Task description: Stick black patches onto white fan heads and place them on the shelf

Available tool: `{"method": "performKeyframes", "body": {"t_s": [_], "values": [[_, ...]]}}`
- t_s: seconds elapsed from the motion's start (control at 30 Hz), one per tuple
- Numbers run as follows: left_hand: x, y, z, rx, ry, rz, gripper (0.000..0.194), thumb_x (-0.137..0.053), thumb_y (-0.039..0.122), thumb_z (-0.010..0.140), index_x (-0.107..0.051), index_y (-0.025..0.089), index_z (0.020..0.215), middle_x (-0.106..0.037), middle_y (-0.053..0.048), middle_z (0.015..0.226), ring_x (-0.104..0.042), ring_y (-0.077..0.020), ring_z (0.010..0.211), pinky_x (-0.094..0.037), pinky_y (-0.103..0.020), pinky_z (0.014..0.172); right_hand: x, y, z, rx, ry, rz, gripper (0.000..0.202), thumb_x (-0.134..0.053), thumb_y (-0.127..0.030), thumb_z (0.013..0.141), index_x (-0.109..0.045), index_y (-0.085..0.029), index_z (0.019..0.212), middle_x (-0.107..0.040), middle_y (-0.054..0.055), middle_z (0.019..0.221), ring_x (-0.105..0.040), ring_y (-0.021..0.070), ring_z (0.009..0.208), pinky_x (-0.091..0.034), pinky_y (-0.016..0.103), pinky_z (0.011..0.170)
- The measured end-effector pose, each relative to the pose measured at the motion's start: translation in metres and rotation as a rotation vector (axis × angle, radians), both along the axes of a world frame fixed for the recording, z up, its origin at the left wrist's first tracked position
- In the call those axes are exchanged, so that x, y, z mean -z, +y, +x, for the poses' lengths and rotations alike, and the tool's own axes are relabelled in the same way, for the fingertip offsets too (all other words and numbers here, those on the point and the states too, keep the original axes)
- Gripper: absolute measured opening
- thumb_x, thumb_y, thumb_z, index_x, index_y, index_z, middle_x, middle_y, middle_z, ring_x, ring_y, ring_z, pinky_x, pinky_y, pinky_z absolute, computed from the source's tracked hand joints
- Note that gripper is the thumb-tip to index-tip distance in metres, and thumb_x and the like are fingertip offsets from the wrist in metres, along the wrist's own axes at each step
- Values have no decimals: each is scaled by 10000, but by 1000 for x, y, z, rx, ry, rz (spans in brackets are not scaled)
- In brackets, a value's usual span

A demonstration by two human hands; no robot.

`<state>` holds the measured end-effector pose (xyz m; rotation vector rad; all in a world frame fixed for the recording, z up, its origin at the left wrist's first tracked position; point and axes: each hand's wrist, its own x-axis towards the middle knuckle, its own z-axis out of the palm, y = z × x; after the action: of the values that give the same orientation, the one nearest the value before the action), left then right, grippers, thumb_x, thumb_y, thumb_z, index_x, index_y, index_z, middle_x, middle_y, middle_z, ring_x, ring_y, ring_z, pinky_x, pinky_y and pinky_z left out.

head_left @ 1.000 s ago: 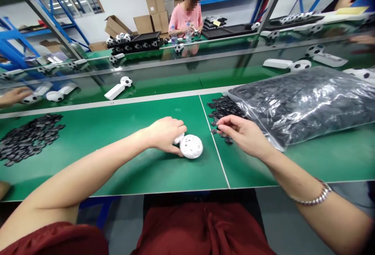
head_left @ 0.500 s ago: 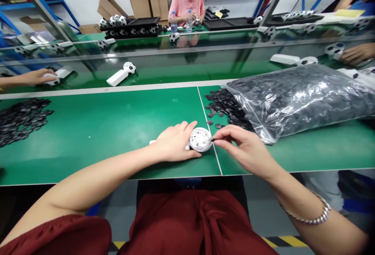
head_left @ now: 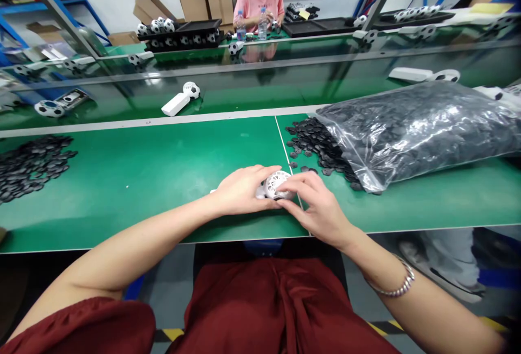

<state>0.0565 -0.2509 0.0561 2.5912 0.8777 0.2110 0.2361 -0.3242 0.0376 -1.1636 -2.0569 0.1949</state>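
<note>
shell (head_left: 275, 183) lying on green table (head_left: 142, 180) near its front edge, by the seam | left hand (head_left: 240, 191) gripping its left side, fingers curled | right hand (head_left: 313, 204) pressing fingertips on its right | black pieces (head_left: 313, 145) spilling from bag (head_left: 415, 126) just beyond | workshop: conveyor, shelves, cartons behind

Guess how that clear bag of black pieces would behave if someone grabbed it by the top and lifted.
The clear bag would probably sag and shift: it is thin crinkled film slumped over loose contents. It likely feels heavy, since it is bulging full of black pieces. Its mouth looks open toward the middle of the green table, with pieces already spilled there, so more would probably pour out.
</note>
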Motion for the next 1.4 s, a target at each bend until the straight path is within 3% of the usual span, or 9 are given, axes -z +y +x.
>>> {"method": "performKeyframes", "body": {"t_s": [0.17,0.37,0.5,0.67,0.8,1.03,1.1,1.23,1.4], "values": [[-2,1,1,14,-25,-19,662,-566,544,745,-383,222,1294,-556,-42,1219,-554,-237,1017,-450,-343,823,10,1,2,65,93,-167,467,-555,-323,823,-391,-167,1232,-449,140,1276,-422,247,1181,-388,429,959],[-6,-1,2,-8,-25,-31,582,-563,540,749,-425,271,1246,-606,-10,1134,-583,-221,939,-466,-331,755,9,2,2,60,143,-230,475,-580,-312,800,-410,-154,1214,-519,119,1203,-495,222,1101,-424,379,934],[-6,-1,0,-15,1,-23,623,-601,452,729,-394,241,1278,-529,-13,1260,-531,-223,1068,-439,-341,872,0,17,20,23,167,-376,333,-541,-334,831,-502,-181,1124,-571,71,1101,-556,179,958,-489,307,795],[-5,12,-8,-116,59,54,630,-552,210,671,-404,248,1282,-558,-8,1217,-542,-228,1019,-439,-342,842,1,51,46,214,-111,-268,137,-533,-248,831,-642,-174,870,-606,45,848,-560,162,764,-464,310,735],[-3,20,-13,-87,84,93,669,-482,132,659,-379,293,1301,-564,2,1197,-521,-241,989,-415,-372,812,9,67,48,159,-366,-173,170,-509,-222,854,-662,-175,910,-632,59,926,-549,197,871,-422,337,818],[-2,25,-14,-32,101,113,678,-458,96,671,-372,305,1310,-540,-51,1061,-483,-240,960,-381,-360,795,5,74,41,134,-743,-79,230,-424,-163,877,-647,-105,883,-630,115,814,-527,231,787,-389,346,710],[-3,26,-14,-25,112,109,688,-439,74,672,-368,315,1312,-527,-55,1042,-485,-234,939,-381,-355,790,1,71,39,141,-588,-145,198,-439,-157,870,-632,-112,875,-632,103,829,-540,222,799,-396,338,720],[-3,23,-14,-15,112,99,711,-482,109,667,-323,261,1343,-522,-71,1078,-474,-250,986,-362,-392,867,-8,51,30,35,2,-356,99,-515,-221,852,-601,-174,860,-633,28,864,-566,157,795,-426,277,737],[-5,16,-12,-30,66,35,868,-658,512,633,-307,180,1354,-510,-111,1181,-420,-297,1128,-181,-508,1034,-12,34,12,-154,210,-376,52,-595,-249,806,-619,-203,800,-551,26,930,-524,152,917,-390,302,859]]}}
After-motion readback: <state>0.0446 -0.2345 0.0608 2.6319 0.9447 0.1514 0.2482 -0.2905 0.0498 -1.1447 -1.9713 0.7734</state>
